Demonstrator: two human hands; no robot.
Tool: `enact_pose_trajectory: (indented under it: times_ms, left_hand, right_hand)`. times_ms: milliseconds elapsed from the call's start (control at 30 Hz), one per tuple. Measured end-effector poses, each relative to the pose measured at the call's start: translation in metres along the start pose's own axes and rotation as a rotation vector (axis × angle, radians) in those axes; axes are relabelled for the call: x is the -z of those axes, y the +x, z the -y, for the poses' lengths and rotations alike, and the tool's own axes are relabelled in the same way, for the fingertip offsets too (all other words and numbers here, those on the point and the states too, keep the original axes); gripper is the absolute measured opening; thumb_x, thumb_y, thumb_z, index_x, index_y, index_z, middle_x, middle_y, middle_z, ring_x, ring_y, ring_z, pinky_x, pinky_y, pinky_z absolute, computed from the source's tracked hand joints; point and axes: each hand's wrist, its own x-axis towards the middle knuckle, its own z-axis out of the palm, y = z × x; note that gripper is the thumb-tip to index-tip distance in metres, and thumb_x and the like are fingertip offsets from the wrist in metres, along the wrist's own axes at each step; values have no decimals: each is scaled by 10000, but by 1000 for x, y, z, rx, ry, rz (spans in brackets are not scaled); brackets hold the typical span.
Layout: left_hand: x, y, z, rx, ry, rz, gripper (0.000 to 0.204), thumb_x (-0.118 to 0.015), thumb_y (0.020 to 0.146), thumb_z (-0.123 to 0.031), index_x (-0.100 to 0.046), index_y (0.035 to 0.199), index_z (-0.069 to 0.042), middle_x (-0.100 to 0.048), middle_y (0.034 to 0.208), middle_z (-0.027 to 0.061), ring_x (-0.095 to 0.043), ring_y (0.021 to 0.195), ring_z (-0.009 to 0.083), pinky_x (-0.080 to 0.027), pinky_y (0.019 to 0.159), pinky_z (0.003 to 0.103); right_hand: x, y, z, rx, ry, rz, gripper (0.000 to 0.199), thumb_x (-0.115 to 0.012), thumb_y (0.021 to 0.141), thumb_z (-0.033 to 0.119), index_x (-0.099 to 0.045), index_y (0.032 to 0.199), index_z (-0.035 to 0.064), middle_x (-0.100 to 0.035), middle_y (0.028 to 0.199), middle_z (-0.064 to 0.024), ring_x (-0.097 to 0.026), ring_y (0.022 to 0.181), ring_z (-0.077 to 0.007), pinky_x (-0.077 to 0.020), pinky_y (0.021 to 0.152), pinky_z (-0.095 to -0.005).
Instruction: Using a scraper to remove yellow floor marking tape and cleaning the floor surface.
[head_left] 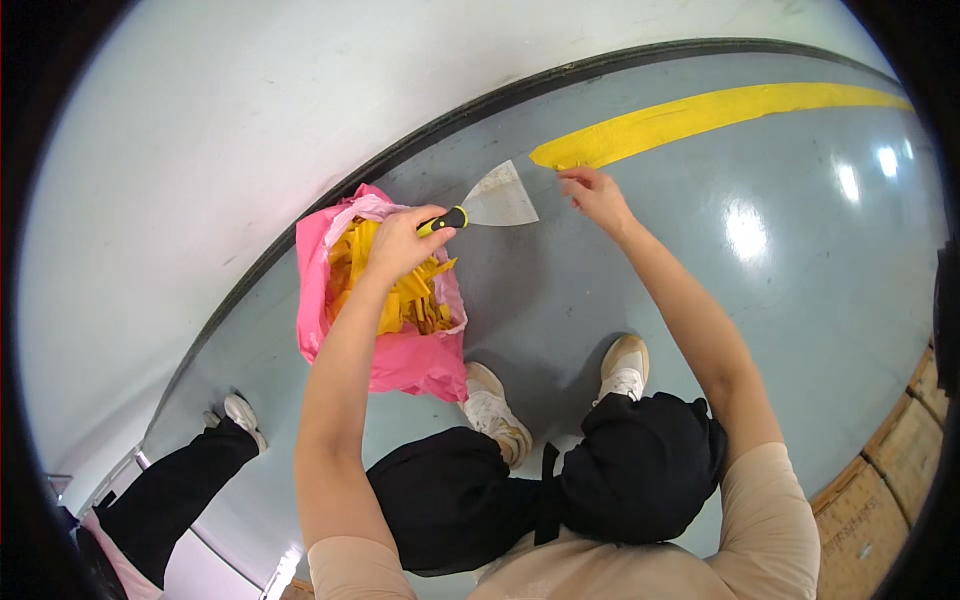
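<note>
My left hand (402, 243) is wrapped round the black-and-yellow handle of a putty knife (503, 197), whose wide metal blade points right, over the grey floor. A strip of yellow floor tape (720, 115) runs along the floor to the right, and its near end has small raised bits at the lower edge. Right at that end, my right hand (597, 200) has its thumb and fingertips pressed together; anything between them is too small to make out. Under my left forearm sits an open pink plastic bag (420, 365) full of crumpled yellow tape pieces (405, 295).
A white wall (230, 130) with a dark base strip (440, 128) curves behind the bag and tape. My shoes (625, 370) are planted just below my hands. Another person's black-trousered leg (180, 500) is at lower left. Wooden crates (860, 510) stand at lower right.
</note>
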Motion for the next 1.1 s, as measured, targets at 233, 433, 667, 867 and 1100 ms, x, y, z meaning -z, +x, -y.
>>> enact_pose_trajectory:
  times_ms: [233, 433, 667, 867, 1100]
  left_hand:
    - [2, -1, -15, -53, -83, 30, 340, -686, 754, -290, -650, 1009, -69, -667, 928, 105, -644, 809, 272, -493, 716, 342]
    - [-3, -5, -1, -121, -50, -6, 336, -686, 754, -286, -646, 1003, -64, -670, 908, 98, -655, 642, 211, -498, 635, 326]
    - [-6, 6, -12, 155, -34, 116, 359, -657, 766, -319, -643, 1031, -76, -668, 912, 121, -662, 698, 240, -504, 680, 342]
    - [-24, 25, -3, 168, 247, 97, 387, -607, 775, -385, -648, 1041, -108, -655, 959, 146, -608, 923, 318, -479, 796, 413]
    - [-38, 61, -37, 184, 298, 99, 337, -590, 789, -375, -659, 1013, -134, -657, 950, 126, -617, 901, 308, -493, 780, 416]
  right_hand:
    - [-36, -6, 19, -360, 763, 398, 303, -547, 905, 291, -570, 1098, 58, -598, 997, -17, -548, 904, -112, -442, 804, -270]
    - [-37, -4, 9, -159, 698, 345, 182, -607, 872, 209, -592, 987, 69, -608, 929, -3, -566, 864, -103, -454, 757, -242]
    - [12, 15, 0, 29, 173, -64, 186, -642, 790, 130, -622, 948, 36, -613, 848, -37, -571, 720, -126, -451, 632, -242]
    - [13, -71, -19, 293, -359, -265, 182, -589, 819, 124, -620, 988, 66, -620, 863, -102, -578, 675, -228, -480, 644, -314]
    - [-14, -237, -140, 305, -544, -104, 77, -593, 799, 115, -615, 873, 110, -593, 788, -62, -587, 714, -282, -490, 627, -384]
